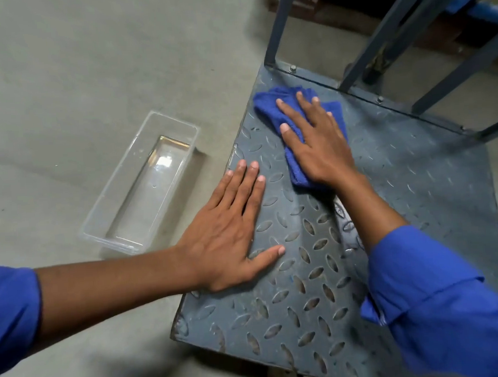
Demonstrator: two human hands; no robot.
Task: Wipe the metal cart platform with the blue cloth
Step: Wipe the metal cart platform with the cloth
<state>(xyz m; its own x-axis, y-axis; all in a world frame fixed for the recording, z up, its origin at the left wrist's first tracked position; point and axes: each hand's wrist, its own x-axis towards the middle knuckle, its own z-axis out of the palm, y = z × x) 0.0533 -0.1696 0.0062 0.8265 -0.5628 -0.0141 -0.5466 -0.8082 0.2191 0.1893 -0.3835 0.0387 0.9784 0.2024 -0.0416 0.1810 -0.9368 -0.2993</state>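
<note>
A dull grey concrete floor fills the left and upper left of the frame, and on it, toward the right, sits the metal cart platform, a grey-blue sheet of tread plate stamped with raised almond-shaped lugs, scuffed and worn pale in patches. The right hand lies flat with fingers spread on the blue cloth, pressing it down against the plate rather than gripping it. The cloth is a bright blue, nubby terry piece, bunched and folded into a thick pad; it rests in the upper middle of the platform, close to its far edge, with crumpled folds showing beyond the fingertips and a tail poking out under the wrist. The left hand is open and empty, palm down, fingers together and thumb out, resting on the platform's left edge, below and left of the cloth. Both forearms come out of rolled blue sleeves. Along the platform's far edge, bolted dark steel frame bars rise toward the upper right. On the floor just left of the platform stands a clear plastic rectangular tub, its walls glossy.
</note>
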